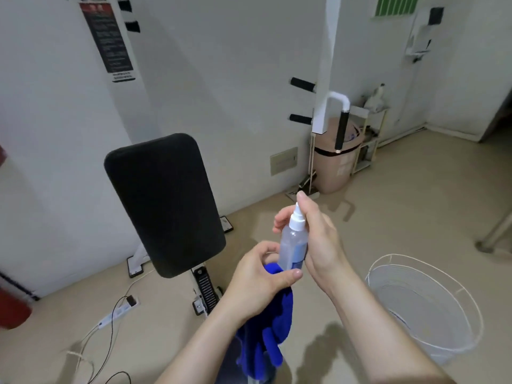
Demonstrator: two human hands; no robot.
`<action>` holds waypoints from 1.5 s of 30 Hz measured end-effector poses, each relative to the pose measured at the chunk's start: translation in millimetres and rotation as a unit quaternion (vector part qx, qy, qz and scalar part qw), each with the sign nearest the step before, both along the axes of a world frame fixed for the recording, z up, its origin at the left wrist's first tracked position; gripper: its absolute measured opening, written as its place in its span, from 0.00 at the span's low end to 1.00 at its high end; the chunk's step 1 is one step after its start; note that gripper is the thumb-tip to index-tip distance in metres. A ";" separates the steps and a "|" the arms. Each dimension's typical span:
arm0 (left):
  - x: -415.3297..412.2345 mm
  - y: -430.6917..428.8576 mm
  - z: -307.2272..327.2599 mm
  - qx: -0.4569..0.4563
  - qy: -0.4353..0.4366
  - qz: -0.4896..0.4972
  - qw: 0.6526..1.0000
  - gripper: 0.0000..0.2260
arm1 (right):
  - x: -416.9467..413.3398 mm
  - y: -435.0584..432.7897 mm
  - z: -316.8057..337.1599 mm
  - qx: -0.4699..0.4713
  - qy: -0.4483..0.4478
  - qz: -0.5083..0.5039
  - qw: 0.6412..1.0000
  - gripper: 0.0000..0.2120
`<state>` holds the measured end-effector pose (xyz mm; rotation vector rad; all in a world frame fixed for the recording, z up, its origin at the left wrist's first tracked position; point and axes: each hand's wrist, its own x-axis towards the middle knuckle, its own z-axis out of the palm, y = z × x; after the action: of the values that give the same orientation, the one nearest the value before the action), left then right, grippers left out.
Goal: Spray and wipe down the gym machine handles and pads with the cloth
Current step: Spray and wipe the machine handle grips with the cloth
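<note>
Spray bottle gripped by right hand fingers, blue label unreadable, left hand fingers clutching cloth

L hand low, R hand just above, both w/ fingers curled in grip.

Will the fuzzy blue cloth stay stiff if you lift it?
Probably not: the fuzzy blue cloth droops in folds below the left hand gripping it, so it looks floppy. Likely light too, since that one hand carries it.
</note>
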<state>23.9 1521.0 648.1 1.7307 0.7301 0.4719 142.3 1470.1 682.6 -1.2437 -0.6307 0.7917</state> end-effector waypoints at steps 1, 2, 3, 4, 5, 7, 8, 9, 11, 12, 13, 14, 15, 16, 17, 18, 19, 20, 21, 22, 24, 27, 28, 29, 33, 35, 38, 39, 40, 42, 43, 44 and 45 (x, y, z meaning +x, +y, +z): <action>11.6 5.4 0.7 -0.001 -0.005 -0.003 1.000 0.14 | 12.4 4.2 0.3 -0.017 0.001 0.019 1.000 0.28; 34.7 17.0 1.1 -0.001 -0.015 -0.013 1.000 0.14 | 36.2 13.8 0.2 -0.031 0.003 0.037 0.999 0.30; 52.6 26.6 1.6 -0.005 -0.025 -0.022 0.999 0.14 | 54.0 22.0 1.0 -0.044 0.006 0.048 0.998 0.32; 64.8 32.6 3.3 -0.013 -0.031 -0.033 0.999 0.14 | 66.5 28.8 1.0 -0.052 0.012 0.048 0.997 0.32; 87.1 45.4 3.7 -0.021 -0.039 -0.046 0.998 0.15 | 88.3 41.0 2.1 -0.057 0.017 0.033 0.998 0.32; 115.7 60.8 6.2 -0.015 -0.026 -0.053 0.998 0.14 | 114.8 57.0 3.2 -0.058 0.034 -0.008 0.998 0.32; 138.3 73.6 6.0 -0.003 -0.013 -0.052 0.999 0.13 | 137.1 68.9 2.7 -0.056 0.045 -0.025 0.997 0.32; 152.8 82.2 5.5 0.019 0.005 -0.053 0.998 0.13 | 150.3 75.3 4.6 -0.055 0.058 -0.048 0.996 0.31; 181.6 99.1 11.0 0.038 0.030 -0.066 0.997 0.11 | 183.1 88.8 3.6 -0.056 0.076 -0.075 0.993 0.31; 204.3 112.6 13.6 0.035 0.039 -0.093 0.994 0.12 | 207.3 97.6 3.4 -0.049 0.075 -0.084 0.992 0.32; 205.3 115.4 15.8 0.030 0.065 -0.127 0.989 0.16 | 213.1 98.7 0.8 -0.050 0.071 -0.089 0.992 0.32; 227.7 129.2 15.9 0.031 0.091 -0.168 0.981 0.22 | 237.9 108.8 -1.4 -0.048 0.058 -0.096 0.993 0.33; 233.3 134.3 16.5 0.043 0.130 -0.197 0.971 0.28 | 245.6 111.1 -3.4 -0.053 0.058 -0.096 0.992 0.33; 237.3 138.2 16.7 0.066 0.165 -0.213 0.961 0.32 | 248.9 112.5 -2.3 -0.061 0.058 -0.099 0.992 0.33; 255.8 146.4 15.3 0.081 0.170 -0.222 0.957 0.34 | 267.6 121.2 -3.1 -0.058 0.066 -0.098 0.991 0.33; 261.3 145.5 15.4 0.097 0.178 -0.219 0.954 0.34 | 273.6 123.6 -5.5 -0.055 0.072 -0.100 0.991 0.33; 284.2 154.3 11.2 0.100 0.164 -0.195 0.962 0.32 | 295.3 136.6 -6.2 -0.051 0.075 -0.094 0.991 0.32; 291.2 155.4 9.7 0.101 0.156 -0.172 0.967 0.29 | 301.4 140.6 -5.0 -0.053 0.068 -0.098 0.992 0.32; 301.5 159.1 6.8 0.087 0.144 -0.138 0.976 0.25 | 312.6 147.5 -6.7 -0.056 0.056 -0.101 0.992 0.31; 319.9 169.3 3.7 0.069 0.133 -0.099 0.984 0.20 | 334.7 160.5 -12.0 -0.056 0.045 -0.102 0.992 0.31; 341.1 191.2 1.7 0.023 0.114 -0.023 0.993 0.13 | 362.8 176.6 -13.6 -0.067 0.040 -0.122 0.989 0.31; 387.2 226.2 -0.7 -0.049 0.056 0.019 0.997 0.07 | 425.7 201.2 -25.9 -0.088 0.036 -0.132 0.987 0.29; 397.9 236.1 -1.0 -0.058 0.045 0.027 0.997 0.08 | 439.2 207.8 -28.0 -0.102 0.024 -0.131 0.986 0.29; 407.5 242.7 -2.1 -0.059 0.038 0.037 0.997 0.09 | 452.3 212.9 -32.6 -0.108 0.016 -0.126 0.986 0.29; 465.0 269.1 -14.6 -0.128 0.014 0.054 0.990 0.10 | 514.2 236.7 -48.5 -0.131 -0.007 -0.109 0.985 0.26; 487.1 280.0 -23.3 -0.162 0.003 0.071 0.984 0.11 | 534.8 246.7 -53.4 -0.132 -0.006 -0.098 0.986 0.27; 517.7 296.8 -32.1 -0.205 -0.051 0.153 0.965 0.09 | 558.2 260.8 -60.2 -0.141 -0.017 -0.062 0.988 0.29; 527.3 303.9 -35.2 -0.227 -0.069 0.174 0.956 0.09 | 564.6 265.5 -63.3 -0.146 -0.017 -0.049 0.988 0.29; 533.5 308.4 -34.7 -0.250 -0.088 0.182 0.947 0.10 | 567.4 268.1 -64.6 -0.150 -0.016 -0.038 0.988 0.29; 543.7 315.8 -28.9 -0.280 -0.123 0.179 0.935 0.12 | 570.5 272.3 -69.5 -0.149 -0.013 -0.026 0.988 0.28; 549.7 321.2 -26.6 -0.295 -0.136 0.173 0.930 0.15 | 573.5 276.2 -73.9 -0.149 0.001 -0.030 0.988 0.28; 552.9 323.9 -21.9 -0.312 -0.152 0.166 0.923 0.18 | 574.9 276.9 -76.1 -0.149 0.010 -0.038 0.988 0.28; 556.4 326.6 -16.7 -0.334 -0.167 0.157 0.914 0.22 | 576.6 277.6 -78.8 -0.149 0.014 -0.041 0.988 0.28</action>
<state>580.3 1847.6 631.4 0.8675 0.8027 0.6288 719.0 1747.7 603.8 -1.5170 -0.4449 0.8544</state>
